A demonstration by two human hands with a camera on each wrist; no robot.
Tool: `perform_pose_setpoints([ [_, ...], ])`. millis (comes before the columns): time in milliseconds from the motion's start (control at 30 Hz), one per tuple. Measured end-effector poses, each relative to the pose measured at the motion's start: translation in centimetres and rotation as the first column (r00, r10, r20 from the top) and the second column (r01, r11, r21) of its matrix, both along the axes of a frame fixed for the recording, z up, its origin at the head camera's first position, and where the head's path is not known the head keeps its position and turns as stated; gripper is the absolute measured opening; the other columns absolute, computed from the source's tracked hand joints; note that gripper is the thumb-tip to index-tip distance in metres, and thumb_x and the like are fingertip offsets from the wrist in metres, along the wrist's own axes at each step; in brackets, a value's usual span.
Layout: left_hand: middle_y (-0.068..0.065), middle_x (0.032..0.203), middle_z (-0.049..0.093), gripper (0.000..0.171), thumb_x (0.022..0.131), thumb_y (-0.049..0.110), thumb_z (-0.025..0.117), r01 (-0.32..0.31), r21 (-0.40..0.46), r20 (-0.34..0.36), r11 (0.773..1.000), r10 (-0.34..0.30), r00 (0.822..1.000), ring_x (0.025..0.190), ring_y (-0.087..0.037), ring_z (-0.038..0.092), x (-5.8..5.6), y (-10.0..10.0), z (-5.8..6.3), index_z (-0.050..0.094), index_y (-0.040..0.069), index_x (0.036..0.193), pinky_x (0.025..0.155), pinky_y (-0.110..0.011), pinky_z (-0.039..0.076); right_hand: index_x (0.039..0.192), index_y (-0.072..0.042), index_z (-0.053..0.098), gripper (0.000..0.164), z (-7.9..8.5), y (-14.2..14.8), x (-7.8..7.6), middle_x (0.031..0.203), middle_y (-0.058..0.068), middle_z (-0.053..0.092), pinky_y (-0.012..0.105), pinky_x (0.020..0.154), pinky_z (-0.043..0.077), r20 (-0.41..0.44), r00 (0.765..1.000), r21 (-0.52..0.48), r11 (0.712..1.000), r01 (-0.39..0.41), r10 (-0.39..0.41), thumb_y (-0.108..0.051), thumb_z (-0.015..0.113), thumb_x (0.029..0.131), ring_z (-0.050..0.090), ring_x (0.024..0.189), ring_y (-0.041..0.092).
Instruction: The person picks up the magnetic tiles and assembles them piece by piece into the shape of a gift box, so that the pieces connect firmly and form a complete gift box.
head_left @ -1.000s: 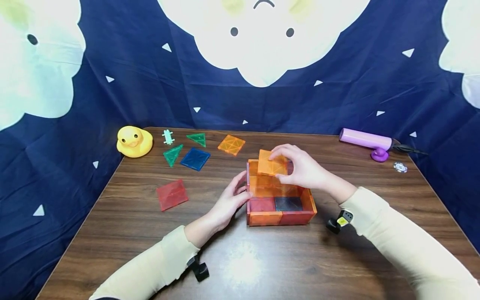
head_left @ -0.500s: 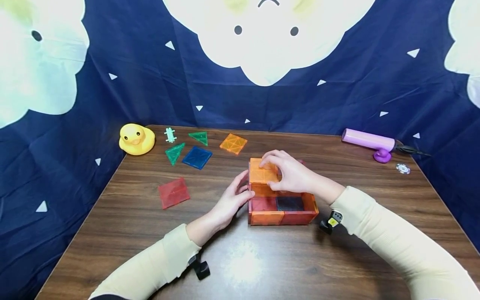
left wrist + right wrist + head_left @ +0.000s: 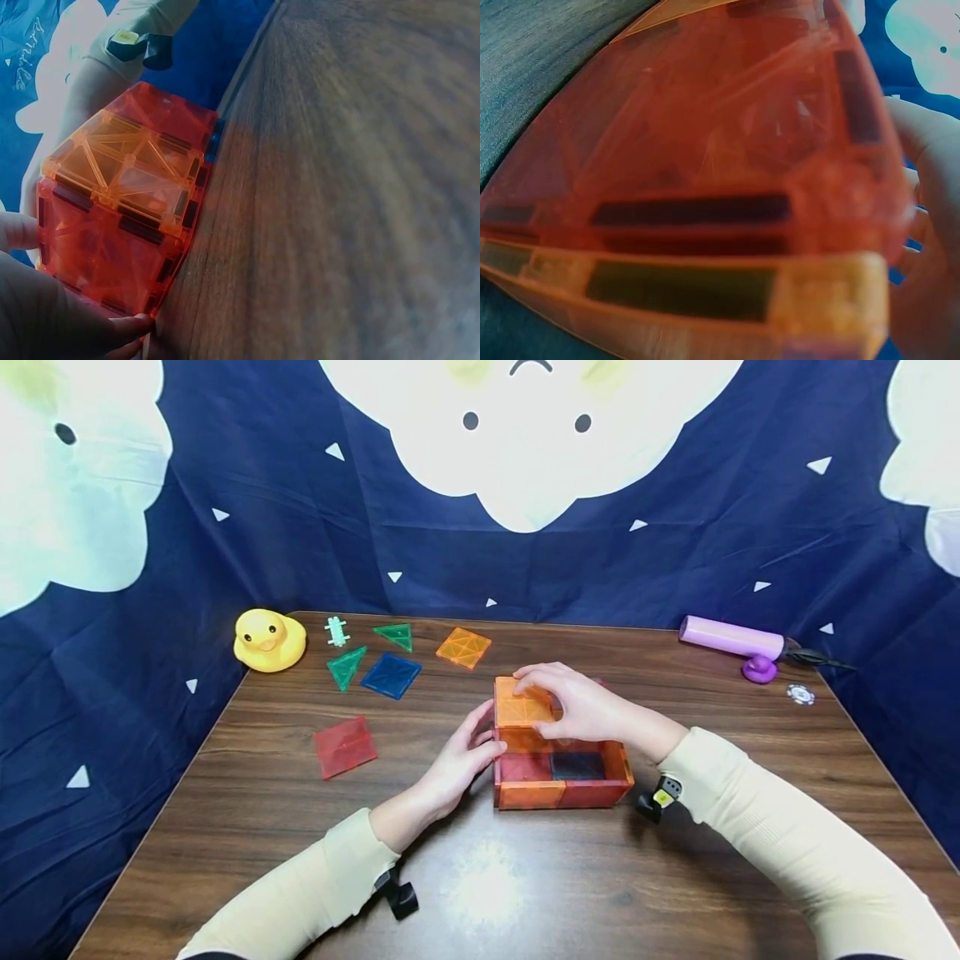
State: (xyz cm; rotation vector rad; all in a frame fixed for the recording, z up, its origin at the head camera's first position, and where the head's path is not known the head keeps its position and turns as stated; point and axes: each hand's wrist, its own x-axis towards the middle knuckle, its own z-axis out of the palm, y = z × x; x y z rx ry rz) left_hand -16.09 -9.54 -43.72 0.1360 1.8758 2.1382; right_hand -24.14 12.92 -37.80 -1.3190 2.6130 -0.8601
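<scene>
An open-topped box of red and orange magnetic tiles (image 3: 531, 795) stands on the table, with a red and a dark tile on its floor. My left hand (image 3: 459, 766) holds its left side, thumb at the rim. In the left wrist view, those fingers (image 3: 127, 330) touch a red wall panel (image 3: 105, 255). My right hand (image 3: 581, 700) pinches a square orange magnetic tile (image 3: 517, 706), which lies flat across the box's back left corner; whether it is still lifted slightly, I cannot tell. A red panel (image 3: 705, 135) fills most of the right wrist view.
Left of the box lie a red square tile (image 3: 345, 747), a blue square (image 3: 391, 676), two green triangles (image 3: 347, 668) and an orange square (image 3: 463, 647). A yellow duck (image 3: 270, 641) sits back left. Back right are a purple cylinder (image 3: 731, 637), a small purple duck (image 3: 759, 669) and a chip (image 3: 800, 695).
My right hand has brought the orange tile left and down, from a tilted hold above the box to flat over its back left corner. The left hand stays at the box's side.
</scene>
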Motion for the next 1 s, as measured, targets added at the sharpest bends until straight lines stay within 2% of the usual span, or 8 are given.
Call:
perform_pose_setpoints([
  [167,-0.017,0.163,0.028,0.072,0.098,0.003,0.057,0.011,-0.002,-0.001,1.000,-0.011,1.000,0.143,-0.039,0.034,-0.1,0.1,0.0,0.024,0.008,0.162,0.115,-0.053,0.032,0.133,-0.005,0.063,0.049,0.5,1.3,-0.1,0.150,0.015,0.051,0.051,0.111,0.039,0.014,1.000,-0.050,0.999,0.003,-0.003,-0.015,0.080,0.088,0.044,0.138,0.032],
  [300,-0.017,0.164,0.026,0.071,0.099,0.002,0.056,0.013,-0.019,0.004,1.000,-0.013,1.000,0.145,-0.039,0.032,-0.1,0.2,-0.1,0.024,0.008,0.162,0.116,-0.052,0.031,0.136,-0.005,0.062,0.043,0.6,3.4,0.0,0.149,0.016,0.051,0.053,0.110,0.039,0.056,0.989,-0.146,0.979,0.145,-0.138,-0.013,0.073,0.095,0.046,0.138,0.031],
  [400,-0.017,0.165,0.024,0.069,0.101,0.004,0.055,0.014,-0.025,0.006,1.000,-0.014,1.000,0.146,-0.040,0.029,-0.2,0.1,-0.2,0.024,0.009,0.162,0.116,-0.052,0.030,0.139,-0.003,0.058,0.040,-0.1,5.0,0.5,0.147,0.017,0.052,0.053,0.111,0.037,0.175,0.944,-0.255,0.914,0.316,-0.278,-0.014,0.065,0.101,0.047,0.137,0.031],
  [500,-0.016,0.165,0.025,0.068,0.101,0.004,0.054,0.015,-0.026,0.018,1.000,-0.014,1.000,0.146,-0.040,0.029,-0.3,-0.1,-0.2,0.024,0.010,0.163,0.116,-0.053,0.030,0.145,-0.001,0.049,0.042,-1.8,6.2,1.5,0.149,0.017,0.049,0.045,0.112,0.037,0.417,0.853,-0.389,0.787,0.479,-0.313,-0.016,0.055,0.106,0.045,0.137,0.028],
  [600,-0.014,0.165,0.025,0.068,0.102,0.005,0.054,0.023,-0.030,0.030,0.999,-0.022,0.999,0.146,-0.039,0.030,-0.3,-0.1,-0.2,0.025,0.011,0.163,0.115,-0.054,0.031,0.151,-0.001,0.040,0.045,-4.1,7.1,2.7,0.150,0.016,0.043,0.032,0.109,0.040,0.630,0.751,-0.493,0.645,0.584,-0.199,-0.015,0.046,0.109,0.043,0.135,0.023],
  [667,-0.014,0.166,0.024,0.068,0.102,0.006,0.054,0.031,-0.022,0.034,0.999,-0.030,0.999,0.146,-0.039,0.031,-0.4,-0.2,-0.2,0.024,0.011,0.163,0.115,-0.055,0.031,0.155,-0.002,0.032,0.048,-5.4,7.5,3.4,0.152,0.016,0.038,0.027,0.104,0.042,0.692,0.716,-0.537,0.598,0.596,-0.091,-0.014,0.041,0.109,0.042,0.135,0.022],
  [800,-0.016,0.165,0.024,0.066,0.103,0.007,0.053,0.037,0.011,0.026,0.999,-0.037,0.999,0.146,-0.038,0.033,-0.4,-0.3,0.0,0.023,0.009,0.162,0.115,-0.055,0.031,0.160,-0.003,0.020,0.058,-7.2,7.8,4.2,0.160,0.019,0.024,0.025,0.105,0.042,0.703,0.707,-0.605,0.585,0.540,0.074,-0.009,0.039,0.106,0.031,0.142,0.028],
  [1000,-0.029,0.154,0.035,0.053,0.103,0.004,0.051,0.006,-0.007,-0.011,1.000,-0.006,1.000,0.139,-0.043,0.040,0.1,-2.0,1.0,0.033,-0.005,0.153,0.112,-0.054,0.037,0.163,-0.005,0.012,0.066,-8.1,7.8,4.5,0.168,0.019,0.006,0.022,0.111,0.033,0.693,0.709,-0.627,0.595,0.503,0.131,-0.002,0.038,0.103,0.011,0.152,0.031],
])
